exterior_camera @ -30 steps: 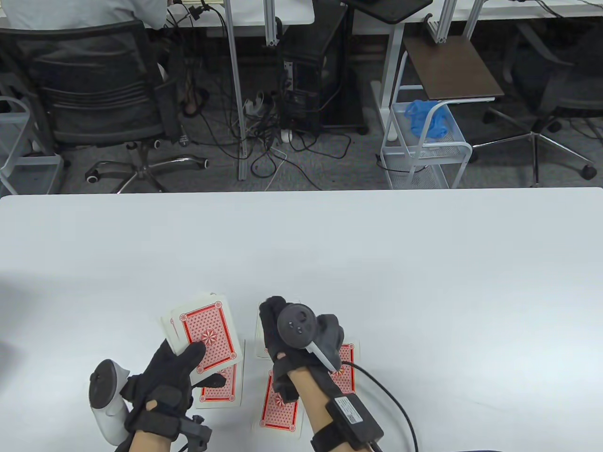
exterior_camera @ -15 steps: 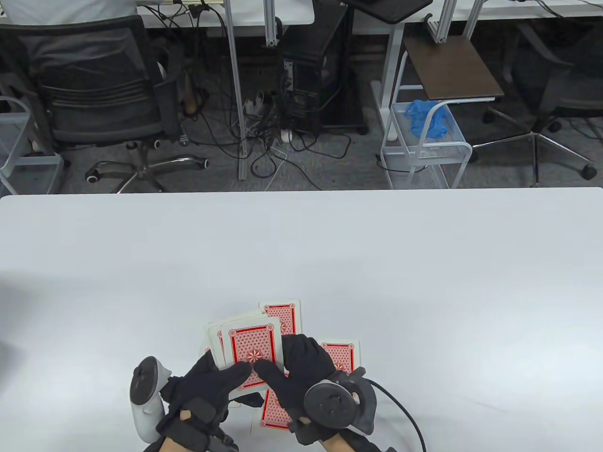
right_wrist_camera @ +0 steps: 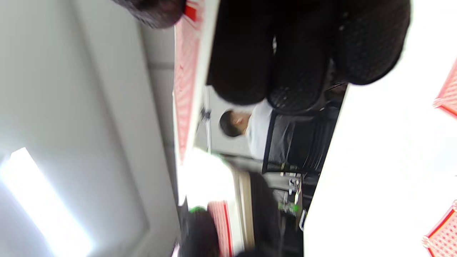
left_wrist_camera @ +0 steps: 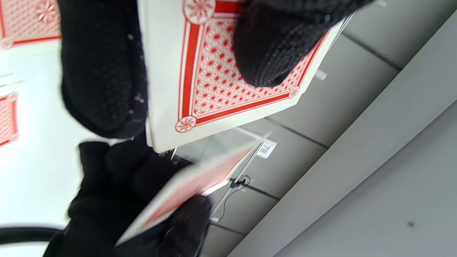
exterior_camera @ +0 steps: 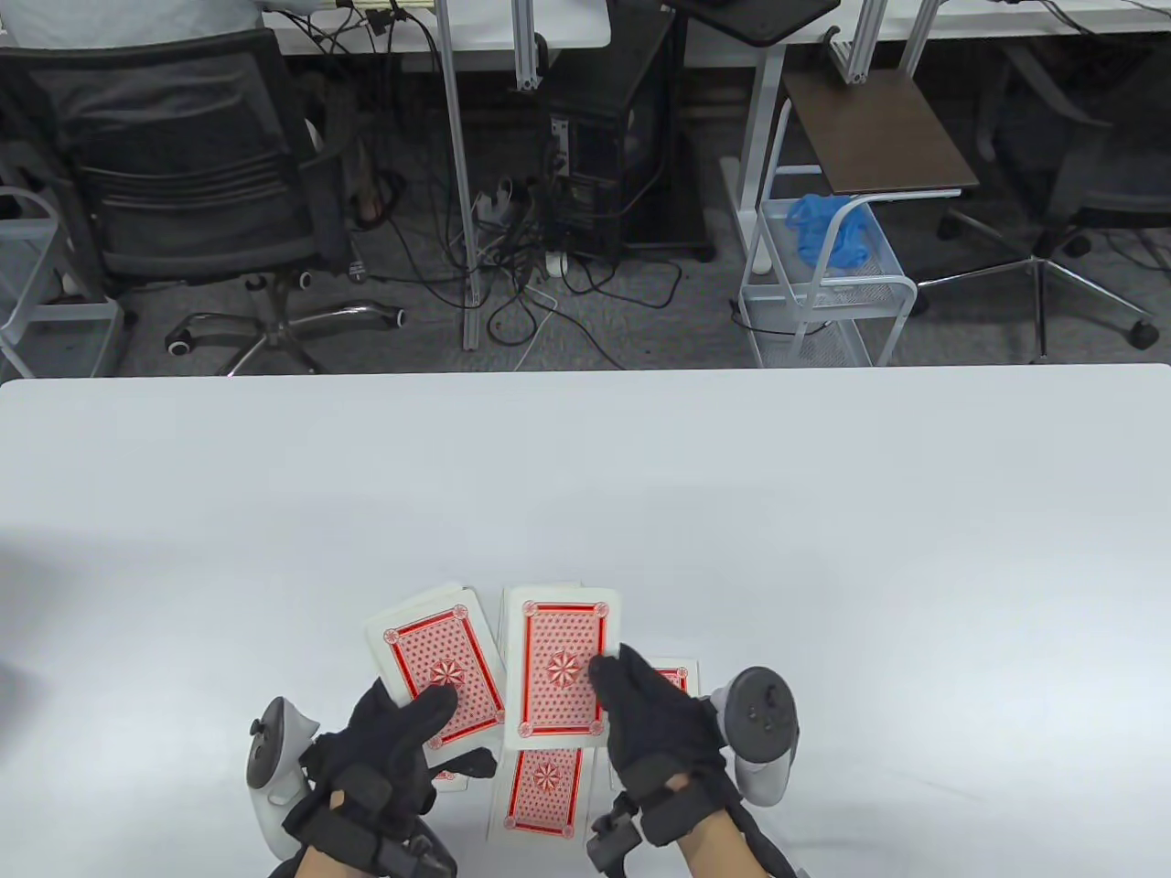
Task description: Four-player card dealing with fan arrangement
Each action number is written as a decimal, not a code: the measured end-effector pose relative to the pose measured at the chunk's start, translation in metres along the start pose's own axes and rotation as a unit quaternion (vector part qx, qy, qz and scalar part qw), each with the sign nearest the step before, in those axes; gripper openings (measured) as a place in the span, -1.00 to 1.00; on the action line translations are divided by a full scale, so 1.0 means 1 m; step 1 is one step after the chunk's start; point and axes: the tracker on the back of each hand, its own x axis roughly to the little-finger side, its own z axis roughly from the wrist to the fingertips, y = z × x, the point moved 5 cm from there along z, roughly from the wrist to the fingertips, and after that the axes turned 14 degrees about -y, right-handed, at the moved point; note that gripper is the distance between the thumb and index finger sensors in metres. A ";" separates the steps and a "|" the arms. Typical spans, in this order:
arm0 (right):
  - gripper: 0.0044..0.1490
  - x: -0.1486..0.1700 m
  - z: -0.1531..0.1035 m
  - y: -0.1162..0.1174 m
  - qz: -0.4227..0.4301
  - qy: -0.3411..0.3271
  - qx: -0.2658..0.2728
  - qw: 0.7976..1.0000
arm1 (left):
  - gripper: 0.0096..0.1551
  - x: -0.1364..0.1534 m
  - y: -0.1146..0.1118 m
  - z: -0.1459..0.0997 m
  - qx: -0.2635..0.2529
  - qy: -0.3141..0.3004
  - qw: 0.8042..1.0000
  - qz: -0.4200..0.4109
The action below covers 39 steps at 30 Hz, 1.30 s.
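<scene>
Left hand (exterior_camera: 389,745) grips deck (exterior_camera: 439,668), thumb on top. Right hand (exterior_camera: 654,722) pinches one card (exterior_camera: 560,672), lifted beside the deck. Dealt cards lie face down on table (exterior_camera: 585,476) under both my hands: one (exterior_camera: 540,794) between wrists, another (exterior_camera: 675,677) at right fingers.

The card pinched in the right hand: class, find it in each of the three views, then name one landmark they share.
Table view: the card is low centre, back up, pinched by the right hand.
Left wrist view: low centre, blurred, seen nearly edge-on.
Right wrist view: a thin edge-on strip at top centre.
Shared landmark: the white table.
</scene>
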 end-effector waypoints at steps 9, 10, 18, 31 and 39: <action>-0.53 0.042 -0.012 -0.060 -0.380 0.204 -0.087 0.898 | -0.43 -0.010 0.025 -0.002 -0.050 -0.014 0.999 0.012; -0.53 0.047 -0.012 -0.059 -0.404 0.220 -0.109 0.881 | -0.43 -0.010 0.025 -0.002 -0.050 -0.014 0.999 0.012; -0.49 0.072 -0.019 -0.046 -0.595 0.255 -0.194 0.737 | -0.43 -0.010 0.023 -0.001 -0.040 -0.014 0.999 0.024; -0.41 0.018 -0.004 -0.005 -0.562 0.034 -0.091 0.821 | -0.43 -0.001 0.013 0.001 -0.007 0.004 0.997 0.075; -0.08 -0.026 -0.010 0.053 -0.361 -0.110 -0.081 0.922 | -0.43 0.015 -0.009 0.001 0.048 0.031 0.990 0.133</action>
